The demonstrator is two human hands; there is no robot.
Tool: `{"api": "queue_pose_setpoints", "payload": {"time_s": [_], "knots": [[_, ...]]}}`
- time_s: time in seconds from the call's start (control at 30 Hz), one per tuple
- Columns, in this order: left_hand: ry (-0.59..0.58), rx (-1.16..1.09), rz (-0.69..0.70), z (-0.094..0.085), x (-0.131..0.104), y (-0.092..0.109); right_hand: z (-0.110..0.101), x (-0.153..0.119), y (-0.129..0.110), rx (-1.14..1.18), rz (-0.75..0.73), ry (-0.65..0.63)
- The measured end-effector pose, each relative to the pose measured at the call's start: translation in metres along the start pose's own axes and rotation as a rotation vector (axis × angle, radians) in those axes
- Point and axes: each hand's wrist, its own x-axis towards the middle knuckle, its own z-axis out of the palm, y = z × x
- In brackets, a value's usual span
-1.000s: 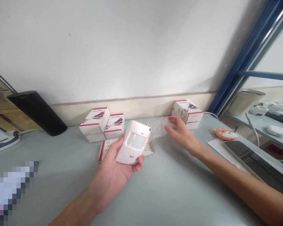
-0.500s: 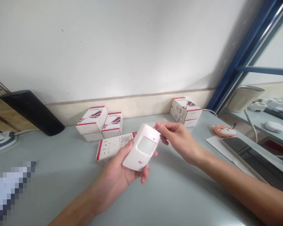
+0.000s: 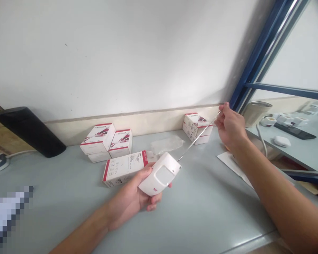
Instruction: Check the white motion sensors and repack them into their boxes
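My left hand (image 3: 137, 194) is closed around a white motion detector (image 3: 161, 174), which is tilted with its pale window facing me. A thin metal telescopic antenna (image 3: 194, 141) runs from the detector's top end up to the right. Its far tip is pinched in the fingers of my right hand (image 3: 230, 121), raised near the wall. Just behind the detector lies a white and red box (image 3: 125, 165) marked DETECTOR. A clear plastic bag (image 3: 166, 144) rests on the table beyond it.
Several white and red boxes (image 3: 98, 138) stand at the wall on the left, with another stack (image 3: 197, 127) on the right. A black cylinder-like object (image 3: 29, 130) leans at the far left. White paper (image 3: 231, 165) lies under my right forearm. A blue-framed glass (image 3: 286, 86) borders the right.
My right hand has moved up and right, drawing the antenna out long from the detector. The left hand keeps its hold. The view has shifted slightly, and the plastic bag shows more.
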Motion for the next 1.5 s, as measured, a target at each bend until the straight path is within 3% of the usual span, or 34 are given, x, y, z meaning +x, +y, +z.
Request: {"api": "queue_pose_setpoints", "payload": {"time_s": [0.23,0.43,0.57,0.7,0.8,1.1,1.2,1.3,1.37,1.43,1.5], "knots": [[0.049,0.002,-0.01,-0.007,0.001,0.002,-0.002,-0.002,0.021,-0.173,-0.007,0.003],[0.068,-0.098,0.057,-0.01,0.001,-0.003,0.0,-0.006,0.02,-0.267,-0.044,0.022],[0.113,-0.134,0.1,-0.01,0.0,-0.003,0.02,-0.046,0.026,-0.263,-0.036,-0.06],[0.104,-0.179,0.181,-0.01,-0.001,-0.003,0.041,-0.104,0.037,-0.256,0.039,-0.399],[0.085,-0.199,0.21,-0.01,0.0,-0.003,0.045,-0.132,0.042,-0.236,0.125,-0.552],[0.075,-0.241,0.25,-0.015,-0.004,-0.005,0.049,-0.179,0.034,-0.308,0.123,-0.612],[0.07,-0.256,0.266,-0.014,-0.006,0.0,0.047,-0.171,0.032,-0.393,0.01,-0.694],[0.094,-0.282,0.35,-0.014,-0.011,0.011,0.04,-0.14,0.038,-0.657,-0.343,-0.847],[0.128,-0.34,0.398,-0.014,-0.015,0.02,0.031,-0.115,0.048,-0.905,-0.577,-0.794],[0.163,-0.401,0.415,-0.015,-0.018,0.027,0.022,-0.094,0.062,-1.114,-0.649,-0.708],[0.204,-0.447,0.406,-0.017,-0.019,0.031,0.013,-0.08,0.074,-1.252,-0.642,-0.72]]}}
